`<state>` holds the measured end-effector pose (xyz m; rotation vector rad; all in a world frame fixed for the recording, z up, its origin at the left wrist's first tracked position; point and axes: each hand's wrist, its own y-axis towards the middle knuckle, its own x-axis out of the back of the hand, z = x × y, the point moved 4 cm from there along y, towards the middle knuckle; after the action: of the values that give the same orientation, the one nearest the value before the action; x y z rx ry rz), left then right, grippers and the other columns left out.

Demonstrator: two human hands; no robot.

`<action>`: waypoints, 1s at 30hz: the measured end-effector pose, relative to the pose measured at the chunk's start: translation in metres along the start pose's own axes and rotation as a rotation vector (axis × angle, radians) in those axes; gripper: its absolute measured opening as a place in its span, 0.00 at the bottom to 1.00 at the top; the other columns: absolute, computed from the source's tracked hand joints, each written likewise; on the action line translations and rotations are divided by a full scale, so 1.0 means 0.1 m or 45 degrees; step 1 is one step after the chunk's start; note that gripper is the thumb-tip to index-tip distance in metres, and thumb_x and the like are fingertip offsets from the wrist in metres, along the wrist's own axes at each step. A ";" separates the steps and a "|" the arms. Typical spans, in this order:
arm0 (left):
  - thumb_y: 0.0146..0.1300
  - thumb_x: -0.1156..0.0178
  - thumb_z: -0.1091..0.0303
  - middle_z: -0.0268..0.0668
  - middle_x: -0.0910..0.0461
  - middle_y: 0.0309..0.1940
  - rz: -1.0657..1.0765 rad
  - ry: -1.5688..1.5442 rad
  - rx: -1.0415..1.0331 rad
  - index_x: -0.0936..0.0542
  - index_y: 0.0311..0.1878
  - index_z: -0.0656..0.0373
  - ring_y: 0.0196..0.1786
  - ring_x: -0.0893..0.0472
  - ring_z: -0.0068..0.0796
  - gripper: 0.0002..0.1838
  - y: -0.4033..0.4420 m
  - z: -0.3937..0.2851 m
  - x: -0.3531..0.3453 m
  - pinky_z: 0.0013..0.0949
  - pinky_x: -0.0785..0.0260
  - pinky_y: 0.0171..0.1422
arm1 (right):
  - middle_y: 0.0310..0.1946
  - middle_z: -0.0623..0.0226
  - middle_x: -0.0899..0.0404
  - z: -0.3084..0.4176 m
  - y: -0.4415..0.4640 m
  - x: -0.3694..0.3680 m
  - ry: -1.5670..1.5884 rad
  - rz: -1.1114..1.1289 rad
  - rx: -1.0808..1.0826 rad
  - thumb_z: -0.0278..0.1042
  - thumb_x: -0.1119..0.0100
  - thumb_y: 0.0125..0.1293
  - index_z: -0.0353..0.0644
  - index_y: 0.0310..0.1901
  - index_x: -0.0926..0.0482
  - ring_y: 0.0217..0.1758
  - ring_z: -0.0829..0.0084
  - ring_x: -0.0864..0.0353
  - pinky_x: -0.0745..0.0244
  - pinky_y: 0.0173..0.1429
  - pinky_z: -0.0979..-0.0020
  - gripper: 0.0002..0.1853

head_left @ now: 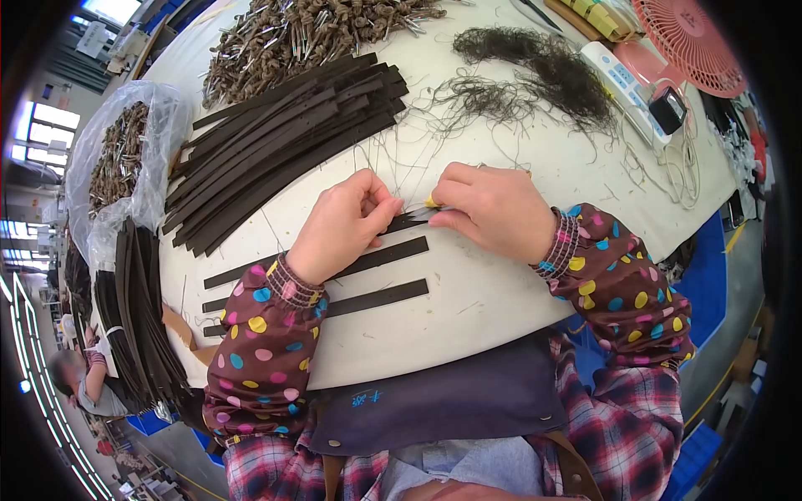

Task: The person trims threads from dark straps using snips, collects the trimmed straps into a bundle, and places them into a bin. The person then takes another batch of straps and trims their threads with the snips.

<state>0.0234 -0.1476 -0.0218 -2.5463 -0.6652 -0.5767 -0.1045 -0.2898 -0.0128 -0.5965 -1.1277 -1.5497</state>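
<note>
My left hand (349,224) is closed in a pinch above the end of a dark strip (409,222), with fine thread at its fingertips. Facing it, my right hand (493,210) is closed around a small tool with yellow parts, which looks like thread snips (431,202). Most of that tool is hidden by the fingers. Its tip points toward the strip's end, between my hands. Two more dark flat strips lie below, a middle strip (393,255) and a lower strip (380,298), both partly covered by my left forearm.
Beyond my left hand lies a stack of dark strips (284,138), with a heap of brown knotted cords (309,42) behind. Loose dark thread (543,71) is tangled at the back right, near a power strip (626,92) and a pink fan (689,42). A plastic bag (171,117) stands left.
</note>
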 end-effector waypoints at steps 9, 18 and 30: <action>0.67 0.37 0.66 0.32 0.22 0.25 0.058 -0.070 -0.058 0.26 0.39 0.64 0.24 0.24 0.18 0.11 -0.02 -0.02 0.00 0.24 0.29 0.28 | 0.33 0.69 0.25 0.00 0.01 -0.08 0.015 0.002 0.047 0.40 0.34 0.61 0.45 0.35 0.24 0.32 0.63 0.21 0.27 0.34 0.65 0.11; 0.62 0.33 0.66 0.33 0.23 0.25 0.080 0.322 -0.249 0.24 0.43 0.63 0.27 0.25 0.22 0.13 -0.03 -0.11 -0.04 0.29 0.29 0.33 | 0.32 0.67 0.24 -0.04 0.05 0.00 0.324 -0.064 -0.100 0.36 0.32 0.60 0.42 0.35 0.23 0.30 0.64 0.22 0.27 0.33 0.67 0.10; 0.72 0.44 0.67 0.33 0.19 0.34 0.064 -0.186 -0.014 0.28 0.40 0.62 0.33 0.24 0.16 0.08 -0.01 0.02 -0.02 0.22 0.26 0.31 | 0.34 0.69 0.27 -0.01 0.01 -0.08 -0.041 0.053 0.082 0.42 0.36 0.62 0.46 0.36 0.26 0.34 0.65 0.20 0.23 0.35 0.65 0.11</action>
<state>0.0218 -0.1461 -0.0244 -2.6261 -0.6474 -0.3813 -0.1011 -0.2870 -0.0200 -0.6001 -1.1782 -1.4668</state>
